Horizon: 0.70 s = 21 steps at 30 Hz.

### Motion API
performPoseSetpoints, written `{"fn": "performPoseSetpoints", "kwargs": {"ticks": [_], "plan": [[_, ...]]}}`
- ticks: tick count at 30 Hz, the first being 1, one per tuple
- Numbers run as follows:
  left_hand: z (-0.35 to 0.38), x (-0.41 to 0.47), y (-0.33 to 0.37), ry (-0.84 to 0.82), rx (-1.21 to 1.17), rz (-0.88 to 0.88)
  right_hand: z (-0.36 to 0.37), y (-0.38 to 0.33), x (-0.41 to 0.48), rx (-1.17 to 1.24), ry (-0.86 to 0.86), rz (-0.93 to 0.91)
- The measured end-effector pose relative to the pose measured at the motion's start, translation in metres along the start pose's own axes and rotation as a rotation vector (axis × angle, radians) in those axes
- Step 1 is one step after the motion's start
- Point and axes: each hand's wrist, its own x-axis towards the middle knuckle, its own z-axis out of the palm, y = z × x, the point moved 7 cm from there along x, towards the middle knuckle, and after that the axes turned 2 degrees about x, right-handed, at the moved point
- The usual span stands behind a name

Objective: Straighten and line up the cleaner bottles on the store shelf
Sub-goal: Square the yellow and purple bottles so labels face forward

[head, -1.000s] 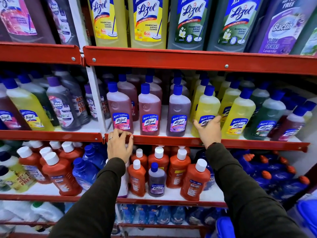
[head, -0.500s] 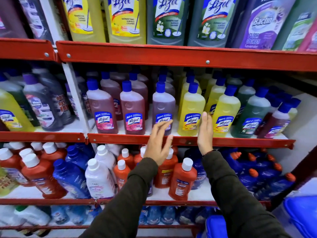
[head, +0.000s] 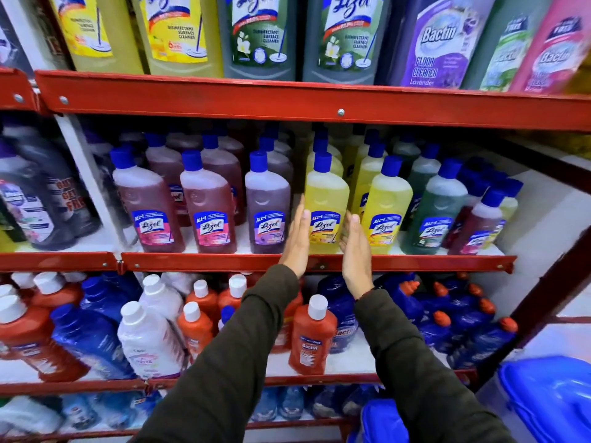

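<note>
A yellow Lizol bottle with a blue cap stands upright at the front of the middle red shelf. My left hand lies flat against its left side, fingers straight. My right hand is flat at its right side, between it and a second yellow bottle. Neither hand wraps around the bottle. Left of it stand a purple bottle and two pink bottles. A green bottle stands to the right.
Large Lizol and Bactin bottles fill the top shelf. The lower shelf holds orange Bactin bottles, blue bottles and a white bottle. A white upright divides the shelving at left. Blue plastic sits bottom right.
My left hand moved right, from the pink bottles past the purple one, to the yellow bottle's left side. My right hand turned edge-on at its right side. The camera shifted right.
</note>
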Motion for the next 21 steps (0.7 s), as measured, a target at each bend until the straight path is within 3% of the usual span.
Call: {"fn": "performPoseSetpoints", "kwargs": {"ticks": [16, 18, 21], "plan": [[0.004, -0.027, 0.026, 0.027, 0.171, 0.064, 0.0, 0.001, 0.0, -0.113, 0.005, -0.067], [-0.002, -0.038, 0.03, 0.081, 0.184, 0.103, -0.004, 0.0, -0.006, -0.146, 0.101, -0.11], [-0.024, -0.057, 0.036, 0.306, 0.247, 0.27, -0.005, -0.01, -0.023, -0.164, 0.249, -0.242]]}}
